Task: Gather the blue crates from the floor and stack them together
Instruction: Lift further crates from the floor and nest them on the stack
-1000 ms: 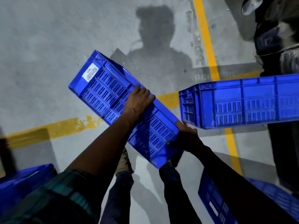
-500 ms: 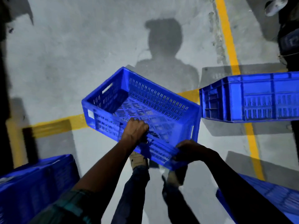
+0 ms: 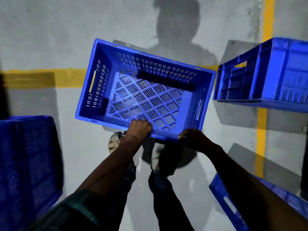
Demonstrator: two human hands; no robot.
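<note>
Blue slotted plastic crate [image 3: 145,90]: upright, mouth up, held above grey concrete floor [image 3: 50,34]. Left hand [image 3: 139,129] and right hand [image 3: 194,138] clamped on near rim. Step: carrying. Next: alignment over another blue crate [image 3: 273,75] nearby, right.

No text, label or number can be read.
</note>
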